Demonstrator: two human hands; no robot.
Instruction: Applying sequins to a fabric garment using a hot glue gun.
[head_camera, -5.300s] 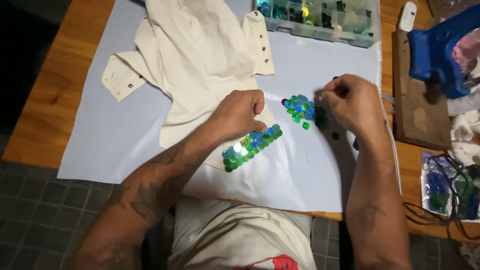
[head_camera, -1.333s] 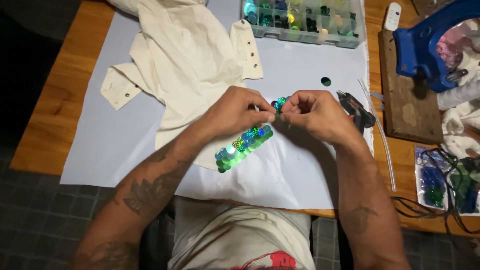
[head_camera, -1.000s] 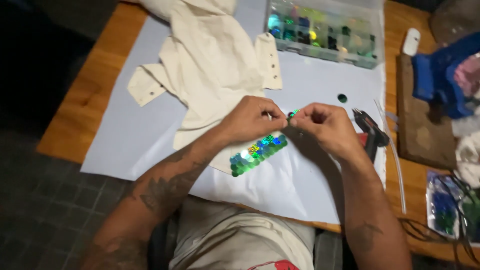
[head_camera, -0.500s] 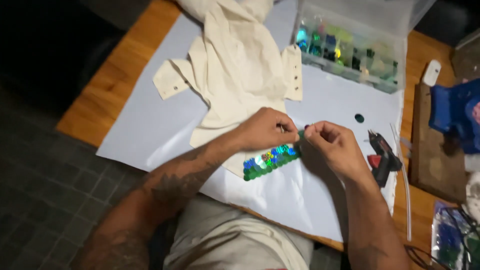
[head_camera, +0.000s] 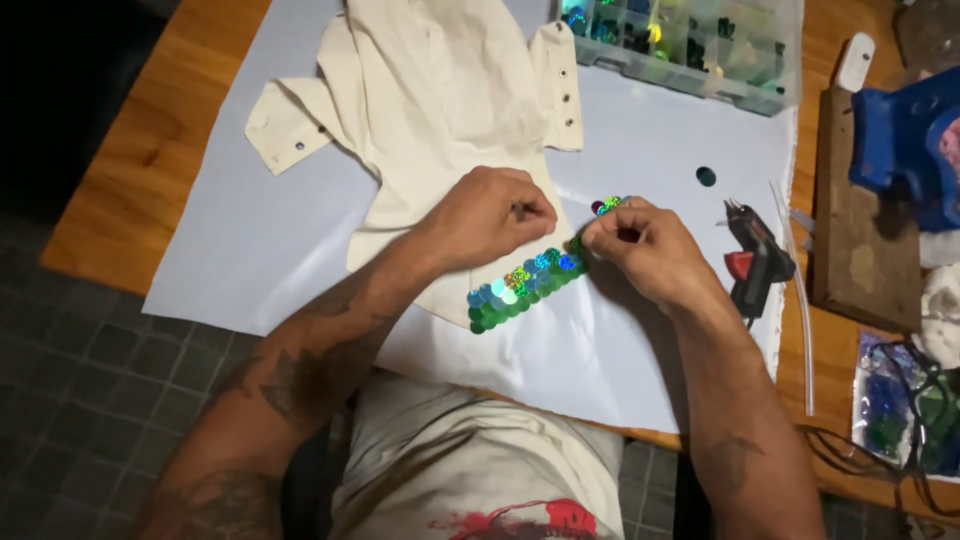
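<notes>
While the left hand (head_camera: 490, 215) rests clenched on the cream garment (head_camera: 450, 110) at centre, the right hand (head_camera: 640, 245) pinches sequins (head_camera: 606, 205); a clear compartmented box (head_camera: 690, 45) sits upper right.

A clear compartment box (head_camera: 690, 45) of coloured bits stands at the worktop's (head_camera: 150, 150) far edge, and a clear bag (head_camera: 900, 410) of blue-green bits lies at its right edge.

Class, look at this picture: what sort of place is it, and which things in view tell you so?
Probably a home craft or costume-making table. A cream fabric garment bears a strip of shiny green and blue sequins, with a black hot-glue gun and a clear compartmented box of sequins nearby.
</notes>
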